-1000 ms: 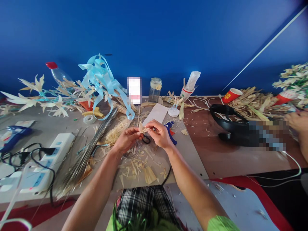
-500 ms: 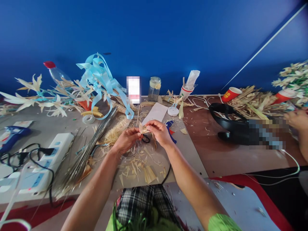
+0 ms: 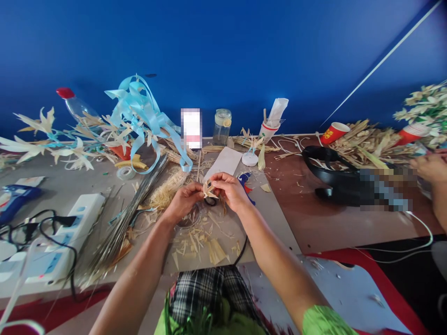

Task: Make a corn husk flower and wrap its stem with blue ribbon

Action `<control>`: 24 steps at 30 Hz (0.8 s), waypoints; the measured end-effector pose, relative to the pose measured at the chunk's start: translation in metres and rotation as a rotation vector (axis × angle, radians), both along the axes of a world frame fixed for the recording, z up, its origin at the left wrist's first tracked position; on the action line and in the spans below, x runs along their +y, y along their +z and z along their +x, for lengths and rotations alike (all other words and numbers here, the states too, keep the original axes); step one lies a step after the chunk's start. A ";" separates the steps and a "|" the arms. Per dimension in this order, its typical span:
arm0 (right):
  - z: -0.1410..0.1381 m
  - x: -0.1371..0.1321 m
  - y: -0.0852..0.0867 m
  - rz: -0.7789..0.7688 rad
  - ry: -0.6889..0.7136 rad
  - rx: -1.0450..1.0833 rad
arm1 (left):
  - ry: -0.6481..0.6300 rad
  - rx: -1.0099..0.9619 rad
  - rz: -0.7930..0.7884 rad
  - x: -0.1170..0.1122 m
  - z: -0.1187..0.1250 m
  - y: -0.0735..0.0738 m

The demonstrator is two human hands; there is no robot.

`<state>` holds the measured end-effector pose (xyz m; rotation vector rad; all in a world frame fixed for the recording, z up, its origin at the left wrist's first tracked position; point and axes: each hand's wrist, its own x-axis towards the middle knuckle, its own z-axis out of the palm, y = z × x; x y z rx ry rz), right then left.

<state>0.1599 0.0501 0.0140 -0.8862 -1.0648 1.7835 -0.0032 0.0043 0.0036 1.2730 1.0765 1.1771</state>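
Note:
Between my two hands, above the middle of the table, is a small corn husk flower with pale pointed petals. My left hand pinches it from the left side. The fingers of my right hand are closed on its right side. Just below lies something with black loops, partly covered by the flower. A blue glue gun rests to the right, half hidden behind my right hand. Husk scraps lie scattered under my wrists. A clump of pale fibre is beside my left hand.
Thin wires and a white power strip lie at left, below husk flowers and blue ribbon. A white card and a jar stand farther back. At right are a black headset and another person's hand.
The flower has turned between my fingers, and its petals now show more openly spread. Both hands stay in nearly the same place. The view has shifted slightly.

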 end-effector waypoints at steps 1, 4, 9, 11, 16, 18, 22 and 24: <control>0.000 0.000 0.000 -0.029 0.013 0.010 | -0.004 0.028 0.046 0.000 -0.001 0.001; -0.001 -0.001 0.001 -0.070 0.052 0.034 | 0.011 0.073 0.114 0.000 -0.002 0.004; -0.001 -0.003 0.004 0.029 0.055 0.057 | 0.067 0.010 0.028 0.000 0.000 0.005; -0.001 -0.003 0.005 0.082 0.043 0.067 | 0.108 -0.009 -0.002 0.000 0.000 0.004; 0.005 0.006 0.003 0.221 -0.189 -0.065 | 0.189 -0.068 -0.038 0.002 -0.002 -0.001; 0.011 0.013 -0.001 0.311 -0.378 -0.232 | 0.235 -0.064 -0.021 0.002 -0.004 -0.003; 0.024 0.026 -0.010 0.454 -0.566 -0.479 | 0.307 -0.070 -0.021 0.004 -0.007 -0.006; 0.026 0.029 -0.013 0.512 -0.569 -0.573 | 0.329 -0.090 -0.023 0.005 -0.008 -0.008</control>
